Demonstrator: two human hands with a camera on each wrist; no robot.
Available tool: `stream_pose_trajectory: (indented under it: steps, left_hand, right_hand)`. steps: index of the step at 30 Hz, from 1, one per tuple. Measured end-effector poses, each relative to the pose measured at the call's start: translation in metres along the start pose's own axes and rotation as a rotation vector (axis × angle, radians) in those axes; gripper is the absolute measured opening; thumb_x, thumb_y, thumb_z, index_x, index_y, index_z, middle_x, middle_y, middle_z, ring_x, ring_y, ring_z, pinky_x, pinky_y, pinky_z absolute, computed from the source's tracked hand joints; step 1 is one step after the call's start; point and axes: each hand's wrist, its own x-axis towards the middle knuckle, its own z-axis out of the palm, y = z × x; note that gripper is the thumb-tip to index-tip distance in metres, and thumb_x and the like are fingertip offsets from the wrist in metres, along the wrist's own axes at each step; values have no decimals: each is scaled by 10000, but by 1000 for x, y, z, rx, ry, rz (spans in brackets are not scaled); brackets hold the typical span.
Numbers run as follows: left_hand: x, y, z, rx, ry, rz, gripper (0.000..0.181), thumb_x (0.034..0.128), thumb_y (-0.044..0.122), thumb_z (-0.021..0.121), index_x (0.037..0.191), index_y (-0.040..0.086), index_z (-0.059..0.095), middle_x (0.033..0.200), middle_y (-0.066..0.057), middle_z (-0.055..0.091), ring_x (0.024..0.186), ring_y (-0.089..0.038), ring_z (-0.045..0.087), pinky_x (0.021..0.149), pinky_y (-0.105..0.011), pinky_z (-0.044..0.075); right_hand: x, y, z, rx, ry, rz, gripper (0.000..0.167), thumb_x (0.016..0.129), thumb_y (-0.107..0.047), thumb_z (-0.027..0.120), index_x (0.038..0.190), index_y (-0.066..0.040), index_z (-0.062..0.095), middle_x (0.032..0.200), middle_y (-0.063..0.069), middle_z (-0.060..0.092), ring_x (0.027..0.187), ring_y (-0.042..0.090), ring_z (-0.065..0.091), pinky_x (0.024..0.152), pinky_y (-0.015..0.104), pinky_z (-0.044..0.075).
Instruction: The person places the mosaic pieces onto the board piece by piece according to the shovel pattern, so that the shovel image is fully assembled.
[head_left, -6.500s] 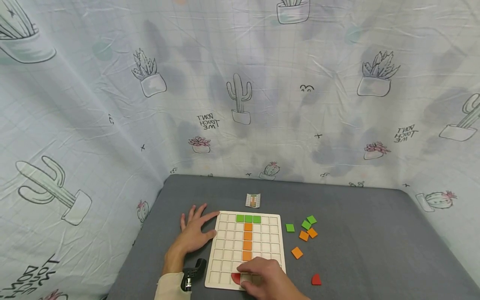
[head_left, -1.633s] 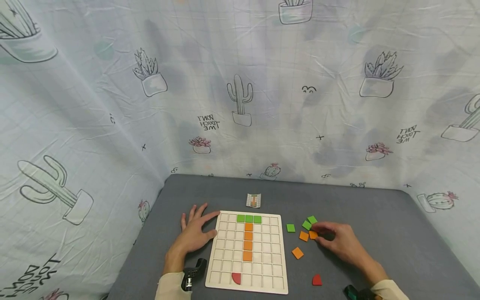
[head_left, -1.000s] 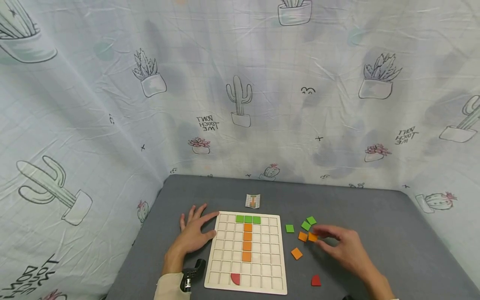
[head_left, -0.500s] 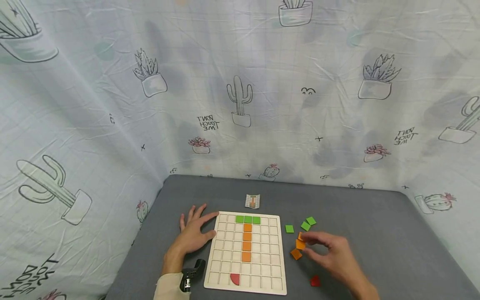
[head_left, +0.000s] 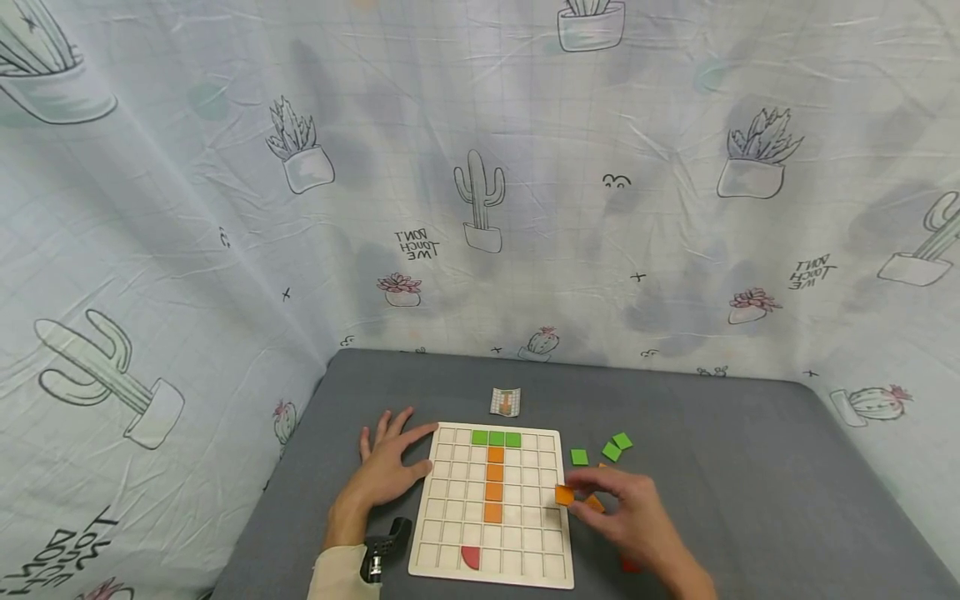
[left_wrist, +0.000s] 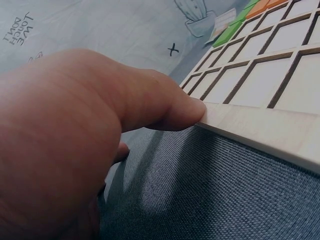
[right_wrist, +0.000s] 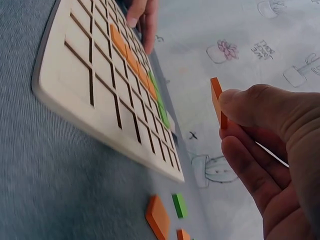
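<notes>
Between thumb and fingertips my right hand (head_left: pixel 626 512) pinches an orange square tile (head_left: pixel 564 496), held up over the right edge of a pale wooden grid board (head_left: pixel 531 537). In the right wrist view the orange tile (right_wrist: pixel 217 102) shows edge-on. My left hand (head_left: pixel 386 473) lies with fingers spread at the board's left side; its index fingertip touches the top corner and its thumb the left edge. Set in the board are a row of green tiles (head_left: pixel 497 438), a column of orange tiles (head_left: pixel 494 473) below it, and a red quarter-round piece (head_left: pixel 470 557) near the bottom.
Right of the board lie loose green tiles (head_left: pixel 580 457) and orange tiles (head_left: pixel 595 503), the orange ones partly behind my right hand. Another red piece (head_left: pixel 629 565) is mostly hidden by that hand. A small pattern card (head_left: pixel 506 402) sits beyond the board on the grey table (head_left: pixel 750 467).
My right hand left the red piece on the board, reached to the loose tiles, picked up an orange one and carried it left to the board's edge. My left hand stayed put.
</notes>
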Motion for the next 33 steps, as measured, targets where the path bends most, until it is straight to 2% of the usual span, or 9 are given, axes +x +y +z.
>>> stream_pose_trajectory:
  steps: [7, 14, 20, 24, 33]
  left_hand:
    - [0, -1, 0, 5, -11, -7, 593, 943, 167, 788, 1521, 231, 673, 1781, -219, 315, 1682, -538, 57, 1263, -768, -114]
    - [1, -2, 1, 1, -17, -8, 595, 946, 157, 784, 1525, 233, 670, 1784, -219, 307, 1684, -536, 47, 1262, -770, -117]
    - [1, -1, 1, 2, -17, -13, 591, 944, 156, 783, 1520, 232, 675, 1784, -218, 310, 1684, -534, 51, 1263, -768, -119]
    - [1, 0, 1, 5, -18, -16, 590, 946, 157, 785, 1521, 230, 674, 1785, -217, 308, 1685, -533, 51, 1264, -766, -119]
    - [0, -1, 0, 10, -21, -17, 595, 943, 161, 788, 1522, 235, 672, 1785, -214, 310, 1684, -531, 54, 1263, -767, -110]
  right_hand:
    - [7, -8, 12, 63, -68, 67, 355, 848, -60, 938, 1179, -128, 831, 1115, -82, 824, 930, 132, 795, 813, 378, 678]
    - [11, -10, 26, 87, -145, 134, 296, 906, -123, 904, 1194, -126, 833, 1141, -62, 825, 966, 97, 781, 852, 389, 677]
    - [13, -11, 37, 78, -192, 177, 311, 903, -115, 899, 1205, -136, 831, 1130, -86, 818, 960, 60, 754, 877, 361, 672]
    - [15, -12, 42, 78, -199, 173, 321, 890, -86, 899, 1200, -135, 833, 1102, -120, 819, 944, 53, 752, 873, 348, 670]
    - [13, -7, 54, 107, -190, 104, 300, 879, -54, 902, 1164, -120, 836, 1074, -89, 836, 919, 102, 771, 838, 339, 667]
